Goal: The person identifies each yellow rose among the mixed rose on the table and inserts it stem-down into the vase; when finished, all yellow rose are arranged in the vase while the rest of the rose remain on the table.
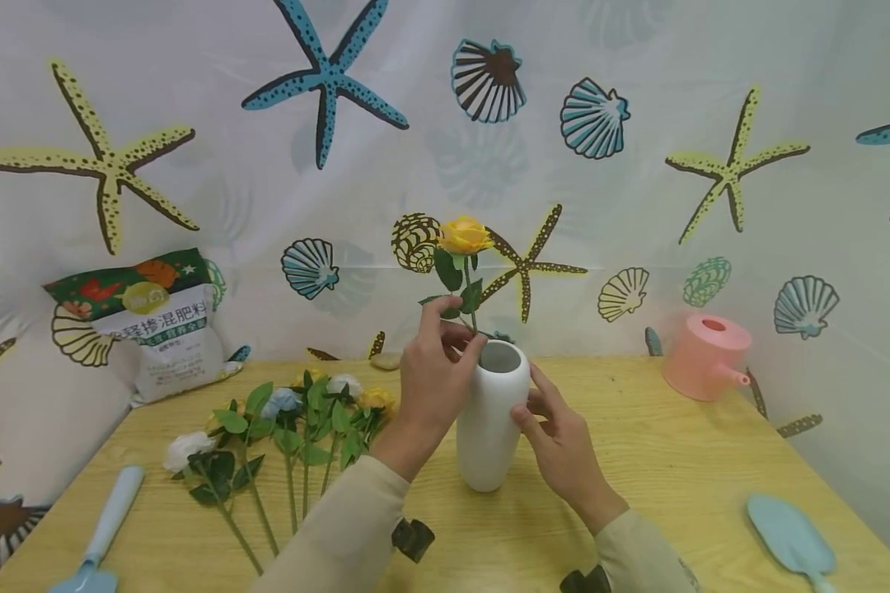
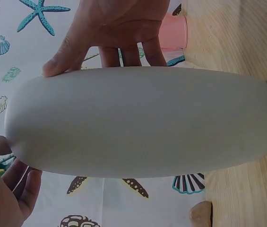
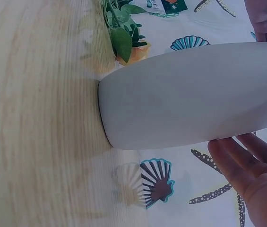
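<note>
A white vase (image 1: 487,436) stands upright on the wooden table, its mouth facing up. My left hand (image 1: 433,375) pinches the stem of a yellow rose (image 1: 465,235) beside the rim; the bloom and green leaves rise above the fingers, while the lower stem is hidden. On the vase's right side, my right hand (image 1: 564,449) holds the upper wall between thumb and fingers. In the left wrist view the vase (image 2: 142,123) fills the middle, with the right hand (image 2: 124,23) against its side. The right wrist view has the right hand's fingertips (image 3: 220,146) on the vase wall.
Several artificial flowers (image 1: 289,420) lie left of the vase. A fertilizer bag (image 1: 174,329) leans at the back left, and a pink watering can (image 1: 700,358) stands at the back right. Pale blue shovels lie at the left (image 1: 111,515) and right (image 1: 789,531).
</note>
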`<state>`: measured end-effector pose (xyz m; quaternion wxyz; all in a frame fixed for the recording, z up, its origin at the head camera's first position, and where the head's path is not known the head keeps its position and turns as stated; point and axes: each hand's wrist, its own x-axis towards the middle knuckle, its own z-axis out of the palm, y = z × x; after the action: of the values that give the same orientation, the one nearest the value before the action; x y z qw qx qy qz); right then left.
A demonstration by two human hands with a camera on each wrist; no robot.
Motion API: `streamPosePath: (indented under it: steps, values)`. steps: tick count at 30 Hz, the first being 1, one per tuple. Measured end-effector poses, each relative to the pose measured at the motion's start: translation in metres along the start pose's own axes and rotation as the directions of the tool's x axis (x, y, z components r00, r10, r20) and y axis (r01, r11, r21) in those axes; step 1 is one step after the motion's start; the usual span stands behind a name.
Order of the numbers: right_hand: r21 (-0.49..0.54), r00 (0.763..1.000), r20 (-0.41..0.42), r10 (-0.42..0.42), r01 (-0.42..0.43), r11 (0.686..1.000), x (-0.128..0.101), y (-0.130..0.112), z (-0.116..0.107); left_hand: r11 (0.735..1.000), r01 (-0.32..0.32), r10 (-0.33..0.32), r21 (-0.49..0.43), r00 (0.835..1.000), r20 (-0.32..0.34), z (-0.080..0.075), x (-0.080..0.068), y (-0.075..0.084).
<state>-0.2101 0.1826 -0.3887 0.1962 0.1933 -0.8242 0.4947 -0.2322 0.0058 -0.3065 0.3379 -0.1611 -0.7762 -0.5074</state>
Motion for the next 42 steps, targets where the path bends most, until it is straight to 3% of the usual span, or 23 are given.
streamPosePath:
  steps: [10, 21, 27, 32, 34, 36, 39, 42]
  values:
    - [-0.01, 1.0, -0.004, 0.023, -0.023, 1.0, 0.0, -0.001, 0.0, 0.998, 0.061, -0.062, 0.024, 0.998, 0.015, 0.002, 0.0, 0.003]
    - [-0.027, 0.999, 0.0, 0.044, -0.044, 0.999, 0.0, -0.002, 0.003, 1.0, 0.0, 0.0, -0.002, 0.999, 0.033, -0.009, 0.002, 0.0]
    - [-0.054, 0.999, -0.002, 0.054, -0.054, 0.997, 0.0, -0.001, 0.001, 1.0, 0.003, -0.003, -0.005, 0.999, 0.05, -0.034, 0.002, -0.01]
    - [-0.071, 0.997, -0.002, 0.071, -0.071, 0.995, -0.001, -0.001, 0.002, 0.993, 0.105, -0.109, 0.051, 0.99, 0.085, -0.071, -0.01, -0.031]
    - [-0.07, 0.997, 0.0, 0.074, -0.074, 0.995, -0.001, -0.001, 0.002, 0.979, 0.18, -0.189, 0.092, 0.976, 0.108, -0.086, -0.018, -0.042]
    - [-0.07, 0.997, 0.004, 0.078, -0.078, 0.995, 0.0, -0.002, 0.002, 0.954, 0.265, -0.284, 0.138, 0.948, 0.141, -0.1, -0.027, -0.053]
    - [-0.068, 0.997, 0.006, 0.078, -0.078, 0.995, 0.0, -0.002, 0.002, 0.901, 0.373, -0.417, 0.221, 0.886, 0.203, -0.116, -0.041, -0.066]
    - [-0.069, 0.997, 0.003, 0.075, -0.075, 0.995, 0.0, -0.001, 0.003, 0.855, 0.425, -0.502, 0.298, 0.823, 0.265, -0.126, -0.054, -0.077]
